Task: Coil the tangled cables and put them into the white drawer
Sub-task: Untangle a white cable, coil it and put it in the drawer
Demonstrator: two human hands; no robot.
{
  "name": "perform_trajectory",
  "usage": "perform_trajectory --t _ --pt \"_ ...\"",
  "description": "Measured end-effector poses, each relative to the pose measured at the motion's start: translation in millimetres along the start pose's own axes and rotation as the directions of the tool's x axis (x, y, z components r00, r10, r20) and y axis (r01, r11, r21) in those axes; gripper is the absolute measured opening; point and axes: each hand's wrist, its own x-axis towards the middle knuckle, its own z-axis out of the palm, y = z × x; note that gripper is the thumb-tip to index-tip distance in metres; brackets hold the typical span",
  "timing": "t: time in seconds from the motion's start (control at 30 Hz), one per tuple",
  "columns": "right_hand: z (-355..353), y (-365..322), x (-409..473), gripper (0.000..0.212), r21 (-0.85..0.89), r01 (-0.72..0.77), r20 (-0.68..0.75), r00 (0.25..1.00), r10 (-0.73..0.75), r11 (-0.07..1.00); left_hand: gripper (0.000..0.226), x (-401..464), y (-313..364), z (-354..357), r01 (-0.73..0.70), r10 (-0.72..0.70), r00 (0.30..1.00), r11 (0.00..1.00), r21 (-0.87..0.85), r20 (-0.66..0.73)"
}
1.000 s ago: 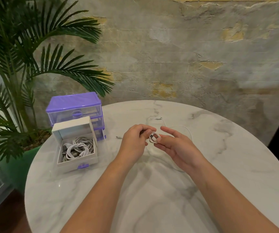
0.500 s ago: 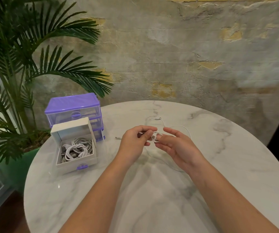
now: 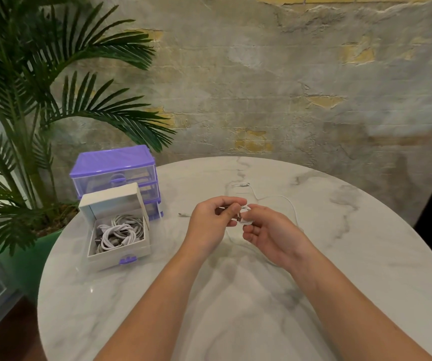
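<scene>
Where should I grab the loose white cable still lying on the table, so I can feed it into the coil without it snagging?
Probably take the white cable by its free plug end at the far side, pinching from above. It lies flat on the marble table, and its slack curves back to the coil between the left hand and right hand.

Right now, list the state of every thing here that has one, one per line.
white drawer: pulled out, on the table, holding coiled cables.
white cable: partly coiled, its tail loose on the table.
purple drawer unit: upper drawers closed.
left hand: pinches the coil.
right hand: holds the coil.
</scene>
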Motion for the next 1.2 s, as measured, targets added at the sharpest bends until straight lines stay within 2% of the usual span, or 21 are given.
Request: perform_trajectory --t 0.1,0.23,0.4,0.5,0.63,0.73,0.9,1.07,1.2 --pt "0.8 3.2 -0.3 0.008 -0.051 -0.014 -0.06 0.998 0.011 0.999 0.02 0.4 1.0 -0.6 0.006 -0.01 0.998 0.997 -0.071 -0.056" --pt "3.4 4.4 -2.6 0.018 -0.057 -0.042 -0.058 0.998 0.038 0.998 0.019 1.8 1.3 -3.5 0.073 -0.085 0.995 0.98 -0.184 -0.06" --pt "-0.6 2.6 -3.0 0.021 -0.077 0.007 -0.085 0.996 -0.014 0.997 0.02 2.8 -2.5 -2.2 0.12 -0.119 0.992 0.992 -0.03 0.039" --pt "-1.3 1.1 -3.0 0.028 -0.106 0.019 -0.091 0.995 -0.029 0.994 0.018 2.8 -3.5 -1.2 0.134 -0.133 0.99 0.991 -0.03 0.038" --pt "1.8 -1.0 -4.3 0.022 -0.063 -0.05 -0.001 0.999 0.05 0.997 0.014 2.1 -3.3 -3.7 0.14 -0.139 0.99 0.989 -0.047 0.024" --pt "3.3 -3.3 -6.3 0.029 -0.049 -0.09 0.047 0.995 0.093 0.995 0.016 2.1 -4.1 -5.7 0.138 -0.138 0.99 0.99 -0.01 0.01" --pt "5.9 -1.6 -7.3 0.027 -0.179 0.041 -0.119 0.991 -0.063 0.983 0.011 0.5 -2.0 -2.8 0.122 -0.122 0.992 0.992 -0.014 -0.027" --pt "13.8 2.8 -7.8 0.018 -0.056 0.106 -0.149 0.982 -0.114 0.993 0.009 0.7 -0.5 -5.2 0.131 -0.135 0.99 0.989 -0.071 -0.047" --pt "19.6 4.6 -8.2 0.015 -0.263 0.261 -0.203 0.926 -0.317 0.929 0.017 0.2 3.4 -8.0 0.165 -0.174 0.983 0.977 -0.137 -0.063"
